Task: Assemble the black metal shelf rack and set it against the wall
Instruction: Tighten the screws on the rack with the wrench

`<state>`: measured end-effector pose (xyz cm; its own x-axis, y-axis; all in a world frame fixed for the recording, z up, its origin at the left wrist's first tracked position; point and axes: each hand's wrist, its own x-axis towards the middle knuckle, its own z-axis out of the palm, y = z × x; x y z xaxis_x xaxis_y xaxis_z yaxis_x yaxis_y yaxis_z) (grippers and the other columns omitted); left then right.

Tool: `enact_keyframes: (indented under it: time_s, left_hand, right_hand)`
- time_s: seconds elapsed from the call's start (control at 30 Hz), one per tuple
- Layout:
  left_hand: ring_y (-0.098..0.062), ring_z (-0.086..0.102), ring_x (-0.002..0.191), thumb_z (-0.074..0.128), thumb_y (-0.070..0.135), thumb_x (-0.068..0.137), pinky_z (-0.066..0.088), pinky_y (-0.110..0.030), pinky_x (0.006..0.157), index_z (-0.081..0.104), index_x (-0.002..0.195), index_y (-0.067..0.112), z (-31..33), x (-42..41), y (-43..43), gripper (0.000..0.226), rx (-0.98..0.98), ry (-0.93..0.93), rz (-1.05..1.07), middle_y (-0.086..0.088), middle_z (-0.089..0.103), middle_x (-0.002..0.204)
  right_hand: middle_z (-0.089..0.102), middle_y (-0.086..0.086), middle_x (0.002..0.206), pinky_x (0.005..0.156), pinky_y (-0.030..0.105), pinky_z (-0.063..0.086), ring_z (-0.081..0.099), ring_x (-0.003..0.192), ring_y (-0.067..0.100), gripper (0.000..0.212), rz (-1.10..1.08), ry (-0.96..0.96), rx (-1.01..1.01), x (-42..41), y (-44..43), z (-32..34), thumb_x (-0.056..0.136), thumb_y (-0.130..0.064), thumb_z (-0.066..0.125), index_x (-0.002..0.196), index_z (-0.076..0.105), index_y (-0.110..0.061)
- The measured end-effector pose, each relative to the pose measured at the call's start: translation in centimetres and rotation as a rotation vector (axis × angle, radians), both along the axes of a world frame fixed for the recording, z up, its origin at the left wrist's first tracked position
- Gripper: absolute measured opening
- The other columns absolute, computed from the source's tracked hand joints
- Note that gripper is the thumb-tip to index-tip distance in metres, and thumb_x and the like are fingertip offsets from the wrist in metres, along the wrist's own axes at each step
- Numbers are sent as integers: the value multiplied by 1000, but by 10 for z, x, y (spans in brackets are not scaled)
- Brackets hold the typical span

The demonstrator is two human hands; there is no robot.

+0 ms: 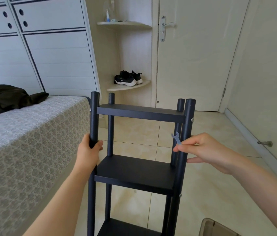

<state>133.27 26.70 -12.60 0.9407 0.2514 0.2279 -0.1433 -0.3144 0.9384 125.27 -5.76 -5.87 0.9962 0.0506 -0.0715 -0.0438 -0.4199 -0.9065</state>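
The black metal shelf rack (135, 169) stands upright on the tiled floor in front of me, with three shelves visible between its round posts. My left hand (90, 150) grips the near left post below the top shelf. My right hand (207, 150) is at the near right post and pinches a small flat silver wrench (176, 137) between thumb and forefinger. Its lower fingers rest against that post. Silver bolts (192, 119) show on the right post at the shelf levels.
A bed (23, 142) with a patterned cover stands close on the left, a dark garment (6, 97) on it. Ahead are a corner shelf with black sneakers (128, 78) and a closed door (197, 53). A wall (262, 82) with a doorstop (265, 143) runs along the right. A brown box corner (217, 227) is at bottom right.
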Motion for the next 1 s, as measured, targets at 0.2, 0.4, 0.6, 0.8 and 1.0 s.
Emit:
enact_keyframes:
  time_s: [0.2,0.4,0.6,0.8,1.0]
  left_hand:
    - [-12,69,93,60,15,100,45,-29,77,56,100,23,-7,-3,5,8,-50,58,-50,-1,67,101]
    - [-9,67,94,60,16,100,43,-26,78,57,105,28,-3,1,8,14,-73,18,-9,5,66,100]
    - [-20,58,101,61,22,100,48,-38,90,56,109,27,-1,3,5,12,48,79,21,10,59,101]
    - [-27,60,116,61,26,100,48,-44,97,54,135,19,3,1,-1,36,134,153,28,-2,65,122]
    - [-36,46,136,63,21,98,44,-38,94,-3,162,22,13,-4,-10,92,343,310,25,-13,37,158]
  right_hand:
    - [71,-5,106,69,20,56,64,102,7,17,-102,-95,8,-2,7,-10,92,-21,66,84,80,-27]
    - [67,5,107,75,27,58,63,102,16,19,-70,-200,20,-11,16,-6,90,-26,67,80,80,-36]
    - [65,-5,104,93,33,52,60,98,-2,16,-65,-326,-3,-19,23,-7,90,-24,67,88,79,-34]
    - [65,-14,98,82,23,48,60,97,-6,16,-46,-416,-60,-20,19,1,90,-24,66,89,79,-34]
    - [65,-25,96,83,9,44,57,99,-12,17,17,-441,-70,-21,31,6,91,-22,65,91,78,-33]
